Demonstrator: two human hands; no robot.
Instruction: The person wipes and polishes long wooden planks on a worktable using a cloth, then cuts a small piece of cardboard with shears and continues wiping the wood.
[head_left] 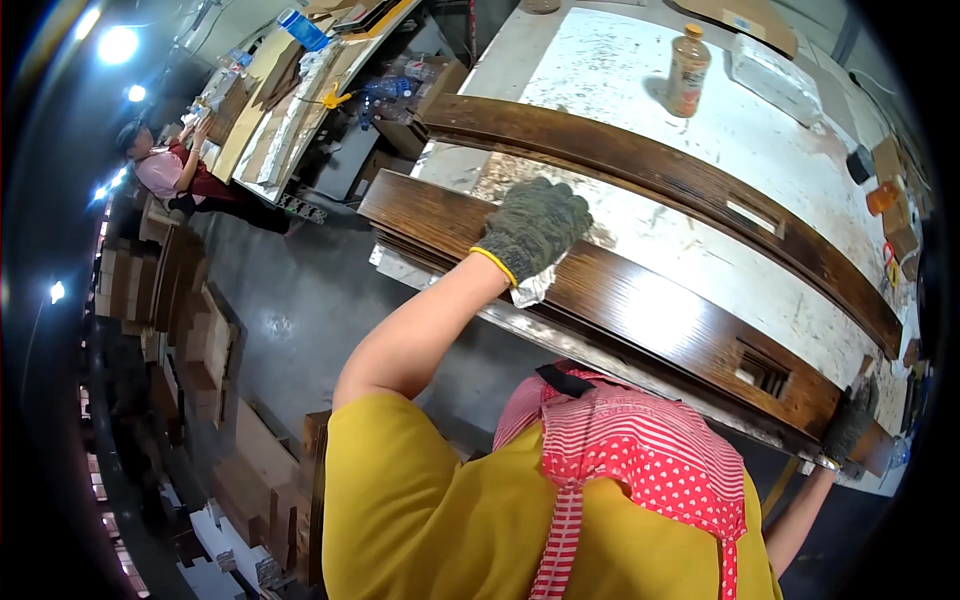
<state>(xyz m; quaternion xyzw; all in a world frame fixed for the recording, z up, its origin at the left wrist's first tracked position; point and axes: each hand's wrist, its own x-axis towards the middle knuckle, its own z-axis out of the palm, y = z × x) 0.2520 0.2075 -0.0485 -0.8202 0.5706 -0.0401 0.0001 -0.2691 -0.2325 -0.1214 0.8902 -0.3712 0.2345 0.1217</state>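
Observation:
My left hand [535, 228], in a dark green knit glove with a yellow cuff, presses down on the near dark-brown wooden board [640, 300]. A crumpled white cloth [535, 288] sticks out from under its palm. This glossy board has a rectangular cutout near its right end and lies on a stack of similar boards along the table's near edge. At the right end, my gloved right hand [848, 432] grips the board; some of its fingers are hard to make out. A second brown board [660, 170], also with a cutout, lies farther back, apart from the stack.
The stained white table [600, 60] carries a bottle with an orange cap [689, 72] and a clear plastic-wrapped package [775, 80]. Cardboard [745, 22] lies at the back. A person [175, 170] stands at another workbench [265, 150] at far left. Stacked boards [180, 270] line the left floor.

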